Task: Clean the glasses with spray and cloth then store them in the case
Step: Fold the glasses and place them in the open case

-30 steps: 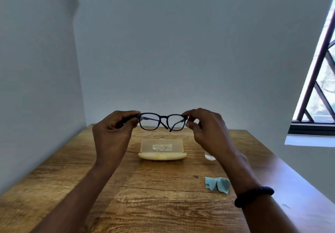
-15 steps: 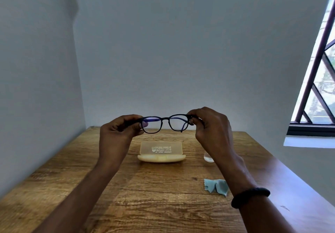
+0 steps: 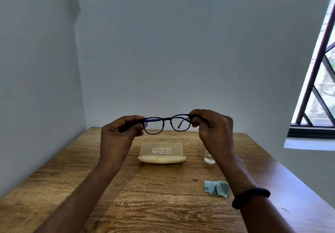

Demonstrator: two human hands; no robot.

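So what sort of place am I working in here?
Likely a small, plain room, home or office: a wooden table set into a corner of bare grey walls, with a barred window at right.

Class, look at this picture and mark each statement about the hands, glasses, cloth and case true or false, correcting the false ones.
1. The left hand and the right hand both hold the glasses up above the table. True.
2. The cloth is wrapped round a lens. False: it lies on the table beside the right forearm.
3. The glasses lie inside the case. False: they are held in the air; the case sits on the table.
4. A dark band circles the right wrist. True.
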